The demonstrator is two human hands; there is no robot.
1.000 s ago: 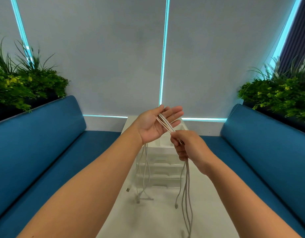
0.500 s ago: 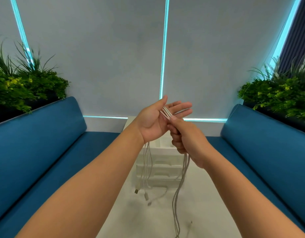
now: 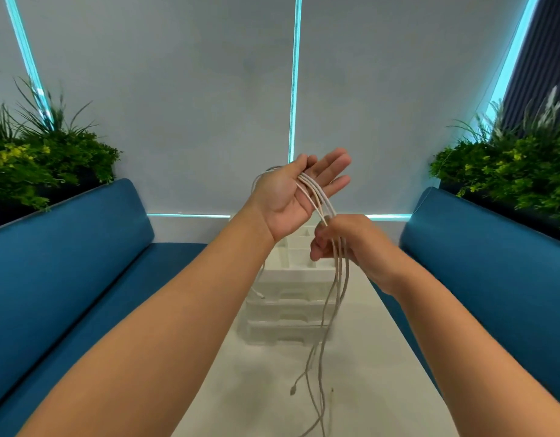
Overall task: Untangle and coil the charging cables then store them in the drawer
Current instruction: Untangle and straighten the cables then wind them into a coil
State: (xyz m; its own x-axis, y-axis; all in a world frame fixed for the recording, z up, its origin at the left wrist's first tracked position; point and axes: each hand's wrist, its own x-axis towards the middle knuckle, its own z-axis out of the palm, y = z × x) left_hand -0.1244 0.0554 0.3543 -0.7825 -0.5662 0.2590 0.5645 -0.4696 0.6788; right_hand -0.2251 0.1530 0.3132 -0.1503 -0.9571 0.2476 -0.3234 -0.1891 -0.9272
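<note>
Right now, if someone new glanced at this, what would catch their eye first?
Probably the two hands raised mid-frame: the left hand is open, palm up, with pale cables draped across its fingers, and the right hand just below grips the same strands, which hang down toward the white table. Behind them stands a white drawer unit, flanked by blue sofas and green plants.

Blue benches (image 3: pixel 67 247) flank a white table (image 3: pixel 367 357); plants (image 3: pixel 36 165) behind.

Soft even light, cyan glow, wide-angle distortion
</note>
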